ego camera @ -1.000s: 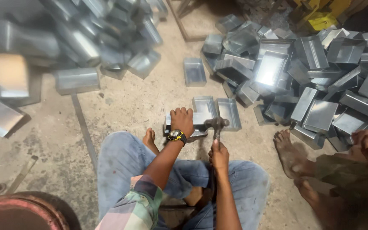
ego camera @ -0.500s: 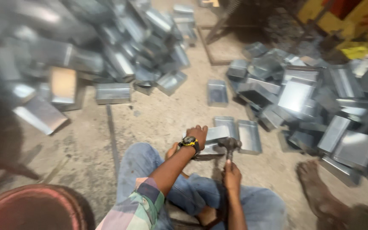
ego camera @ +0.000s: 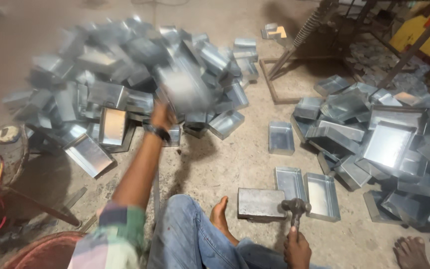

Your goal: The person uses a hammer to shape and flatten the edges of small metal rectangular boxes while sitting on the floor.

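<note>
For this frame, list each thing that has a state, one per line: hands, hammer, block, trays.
Left hand: raised, gripping a blurred metal tray.
Right hand: closed on the hammer handle.
Hammer: upright, head beside the metal block.
Metal block: flat on floor.
Two trays: side by side, open side up, empty.

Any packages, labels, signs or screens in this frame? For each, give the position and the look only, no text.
No package, label, sign or screen can be made out.
Nearest to packaging: open rectangular grey metal trays, a pile at upper left and another at right.
Left hand: raised at a blurred tray.
Right hand: grips a hammer beside a grey metal block.
</note>
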